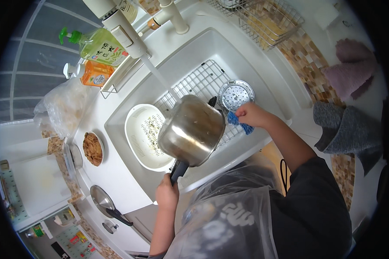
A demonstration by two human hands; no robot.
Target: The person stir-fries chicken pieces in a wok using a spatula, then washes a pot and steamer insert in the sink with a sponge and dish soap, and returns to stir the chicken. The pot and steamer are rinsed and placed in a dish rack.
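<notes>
My left hand (167,191) grips the black handle of a stainless steel pot (194,131), which is tilted on its side over the sink (124,132). Water runs from the faucet head (124,34) down to the pot's far side; its mouth is turned from view. To the right, my right hand (251,115) pinches a blue mesh scrubbing cloth (241,124). Just beyond that hand lies a round perforated metal steamer plate (236,94). Left of the pot sits a white plastic colander (142,139) with small food scraps in it.
A wire rack (202,76) covers part of the sink floor. Green (102,47) and orange (97,73) pump bottles stand by the far rim. On the left counter are a dish of brown food (93,149) and a pot lid (101,199). A wire basket (262,24) is at upper right.
</notes>
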